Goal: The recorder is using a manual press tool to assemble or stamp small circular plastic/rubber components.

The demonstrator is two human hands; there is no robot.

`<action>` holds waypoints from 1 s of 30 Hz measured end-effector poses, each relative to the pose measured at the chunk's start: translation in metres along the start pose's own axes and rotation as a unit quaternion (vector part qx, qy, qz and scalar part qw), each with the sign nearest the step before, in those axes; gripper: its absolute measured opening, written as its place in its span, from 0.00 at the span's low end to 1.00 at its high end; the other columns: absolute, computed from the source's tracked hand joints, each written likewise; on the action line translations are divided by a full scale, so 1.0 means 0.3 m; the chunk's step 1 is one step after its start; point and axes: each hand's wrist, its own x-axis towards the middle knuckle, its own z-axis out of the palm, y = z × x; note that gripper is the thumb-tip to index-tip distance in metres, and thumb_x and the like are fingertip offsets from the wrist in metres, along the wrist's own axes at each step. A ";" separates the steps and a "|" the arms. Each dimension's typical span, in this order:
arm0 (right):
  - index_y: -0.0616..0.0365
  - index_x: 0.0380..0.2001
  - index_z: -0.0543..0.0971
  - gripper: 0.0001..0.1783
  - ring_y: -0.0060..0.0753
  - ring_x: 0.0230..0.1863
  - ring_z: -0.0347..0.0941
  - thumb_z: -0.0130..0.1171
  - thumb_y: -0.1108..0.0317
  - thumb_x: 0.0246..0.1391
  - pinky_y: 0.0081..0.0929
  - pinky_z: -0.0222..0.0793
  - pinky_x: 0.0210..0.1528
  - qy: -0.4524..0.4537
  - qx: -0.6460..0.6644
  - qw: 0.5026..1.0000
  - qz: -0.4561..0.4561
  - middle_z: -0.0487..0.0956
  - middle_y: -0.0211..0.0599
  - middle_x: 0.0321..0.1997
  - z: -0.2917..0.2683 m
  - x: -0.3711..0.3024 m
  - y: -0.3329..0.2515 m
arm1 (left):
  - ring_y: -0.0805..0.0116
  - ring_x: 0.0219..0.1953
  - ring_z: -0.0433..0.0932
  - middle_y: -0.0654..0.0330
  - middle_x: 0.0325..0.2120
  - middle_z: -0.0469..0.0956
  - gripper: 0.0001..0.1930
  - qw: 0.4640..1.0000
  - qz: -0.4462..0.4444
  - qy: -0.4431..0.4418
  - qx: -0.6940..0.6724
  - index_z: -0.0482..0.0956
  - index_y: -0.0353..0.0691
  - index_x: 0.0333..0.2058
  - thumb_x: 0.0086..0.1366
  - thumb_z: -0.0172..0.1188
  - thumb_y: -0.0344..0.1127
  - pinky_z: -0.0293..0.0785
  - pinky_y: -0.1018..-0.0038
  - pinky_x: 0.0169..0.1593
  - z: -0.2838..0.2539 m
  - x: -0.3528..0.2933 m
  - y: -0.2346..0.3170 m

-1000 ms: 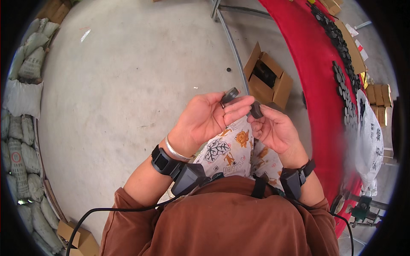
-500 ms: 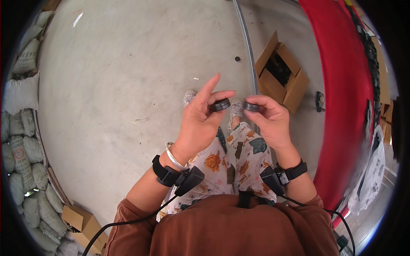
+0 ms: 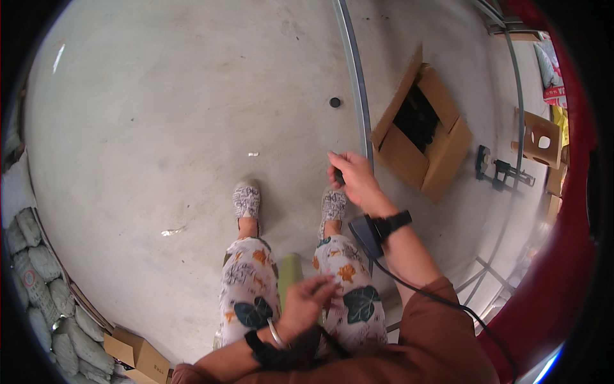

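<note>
My right hand [image 3: 357,182] is closed around a small black disc [image 3: 339,175], which is mostly hidden by the fingers. It hovers above my right shoe, left of the open cardboard box [image 3: 441,157] with dark things inside. My left hand [image 3: 304,306] is low over my lap, in front of a green surface [image 3: 290,269] between my legs. Its fingers are smeared by motion, and whether anything is in them cannot be made out. Another small black disc [image 3: 334,102] lies on the floor beyond my right hand.
A metal rail [image 3: 355,64] runs along the floor left of the box. To the box's right lies a dark caliper-like tool [image 3: 505,173], and farther right a brown plastic stool [image 3: 540,139]. Stacked sacks [image 3: 45,272] and a smaller carton [image 3: 137,355] stand at left; red cloth [image 3: 563,275] hangs at right.
My hands have moved apart: the left, which held a black disc, dropped toward my lap, while the right reached slightly forward and left. The view has shifted right, showing the tool and stool.
</note>
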 end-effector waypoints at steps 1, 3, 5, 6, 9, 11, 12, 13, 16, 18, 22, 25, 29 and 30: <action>0.61 0.38 0.75 0.14 0.34 0.34 0.77 0.61 0.62 0.53 0.31 0.72 0.33 0.079 -0.155 0.985 -0.023 0.79 0.42 0.30 -0.021 0.116 0.006 | 0.71 0.37 0.79 0.57 0.37 0.79 0.12 0.998 -0.059 -0.008 -0.013 0.74 0.32 0.47 0.65 0.54 0.26 0.80 0.75 0.39 0.007 0.020 -0.008; 0.64 0.42 0.74 0.20 0.47 0.39 0.76 0.60 0.60 0.53 0.40 0.72 0.41 0.177 -0.449 0.858 -0.176 0.79 0.49 0.35 -0.150 0.339 0.008 | 0.72 0.37 0.79 0.58 0.37 0.79 0.11 0.998 -0.054 -0.044 0.007 0.75 0.33 0.45 0.64 0.56 0.26 0.79 0.76 0.39 0.036 0.048 0.008; 0.65 0.48 0.71 0.24 0.55 0.46 0.73 0.59 0.60 0.53 0.42 0.68 0.50 0.247 -0.529 0.789 -0.191 0.77 0.55 0.42 -0.177 0.525 -0.003 | 0.73 0.37 0.79 0.59 0.38 0.80 0.10 0.996 -0.041 -0.067 0.030 0.77 0.33 0.44 0.63 0.57 0.26 0.79 0.76 0.39 0.034 0.063 0.008; 0.65 0.48 0.71 0.24 0.55 0.46 0.73 0.59 0.60 0.53 0.42 0.68 0.50 0.241 -0.529 0.791 -0.189 0.77 0.55 0.42 -0.159 0.591 -0.012 | 0.76 0.34 0.77 0.60 0.34 0.79 0.09 0.994 -0.058 -0.049 0.075 0.78 0.33 0.41 0.64 0.57 0.28 0.76 0.79 0.37 0.030 0.058 0.001; 0.66 0.49 0.68 0.26 0.55 0.51 0.71 0.59 0.61 0.53 0.42 0.67 0.53 0.332 -0.472 0.807 -0.126 0.74 0.57 0.47 -0.108 0.731 -0.043 | 0.79 0.30 0.75 0.63 0.30 0.79 0.05 0.991 -0.073 -0.018 0.115 0.78 0.34 0.36 0.63 0.59 0.28 0.74 0.81 0.33 -0.009 0.062 -0.008; 0.66 0.49 0.67 0.26 0.57 0.53 0.69 0.60 0.61 0.52 0.41 0.67 0.54 0.377 -0.428 0.814 -0.112 0.72 0.60 0.50 -0.090 0.802 -0.039 | 0.79 0.29 0.75 0.64 0.30 0.78 0.04 0.991 -0.073 0.001 0.110 0.78 0.34 0.34 0.62 0.59 0.27 0.73 0.80 0.33 -0.025 0.072 -0.002; 0.66 0.49 0.67 0.26 0.57 0.53 0.69 0.60 0.61 0.52 0.41 0.67 0.54 0.374 -0.430 0.814 -0.109 0.72 0.60 0.50 -0.098 0.830 -0.026 | 0.78 0.28 0.73 0.65 0.28 0.77 0.04 0.995 -0.086 0.021 0.034 0.76 0.36 0.37 0.62 0.57 0.27 0.71 0.80 0.32 -0.023 0.070 0.019; 0.66 0.48 0.68 0.24 0.57 0.53 0.69 0.60 0.63 0.53 0.41 0.68 0.54 0.352 -0.467 0.803 -0.116 0.72 0.60 0.49 -0.123 0.853 -0.021 | 0.77 0.27 0.71 0.66 0.26 0.75 0.06 0.993 -0.098 0.041 -0.040 0.75 0.38 0.39 0.63 0.55 0.27 0.68 0.80 0.32 -0.015 0.070 0.039; 0.66 0.47 0.69 0.22 0.58 0.52 0.70 0.59 0.65 0.53 0.42 0.68 0.53 0.293 -0.538 0.777 -0.143 0.73 0.60 0.47 -0.209 0.905 0.005 | 0.79 0.25 0.70 0.66 0.25 0.74 0.02 0.988 -0.116 0.058 -0.080 0.75 0.38 0.33 0.63 0.54 0.24 0.67 0.81 0.29 0.006 0.082 0.095; 0.66 0.46 0.69 0.21 0.59 0.50 0.70 0.59 0.66 0.53 0.42 0.69 0.52 0.256 -0.575 0.761 -0.159 0.74 0.60 0.45 -0.235 0.914 0.036 | 0.78 0.25 0.70 0.65 0.24 0.73 0.02 0.989 -0.116 0.072 -0.052 0.75 0.37 0.32 0.63 0.54 0.24 0.68 0.80 0.30 0.023 0.100 0.110; 0.64 0.46 0.70 0.17 0.42 0.35 0.74 0.56 0.67 0.56 0.32 0.71 0.37 0.156 -0.276 0.944 -0.087 0.76 0.51 0.40 -0.203 0.793 0.072 | 0.81 0.27 0.74 0.64 0.26 0.78 0.08 0.982 -0.149 0.110 0.025 0.79 0.33 0.36 0.63 0.59 0.32 0.72 0.83 0.31 0.014 0.120 0.062; 0.62 0.46 0.71 0.14 0.25 0.29 0.69 0.50 0.65 0.62 0.20 0.65 0.29 -0.125 0.307 0.943 -0.013 0.74 0.44 0.36 -0.167 0.539 0.101 | 0.80 0.22 0.72 0.66 0.19 0.74 0.10 0.979 -0.011 0.186 0.085 0.77 0.34 0.31 0.66 0.54 0.35 0.70 0.81 0.26 0.038 0.163 0.054; 0.61 0.47 0.72 0.15 0.27 0.30 0.70 0.48 0.63 0.63 0.22 0.67 0.31 -0.166 0.447 0.879 0.006 0.75 0.43 0.36 -0.066 0.178 0.107 | 0.80 0.19 0.69 0.66 0.18 0.72 0.11 0.950 0.112 0.256 0.137 0.75 0.33 0.29 0.66 0.55 0.35 0.68 0.81 0.23 0.041 0.236 0.059; 0.60 0.47 0.72 0.14 0.27 0.30 0.69 0.48 0.63 0.64 0.24 0.67 0.31 -0.105 0.411 0.906 -0.002 0.75 0.42 0.36 -0.034 0.085 0.080 | 0.80 0.18 0.69 0.66 0.18 0.72 0.11 0.946 0.143 0.263 0.127 0.75 0.33 0.29 0.66 0.55 0.36 0.68 0.81 0.23 0.039 0.255 0.066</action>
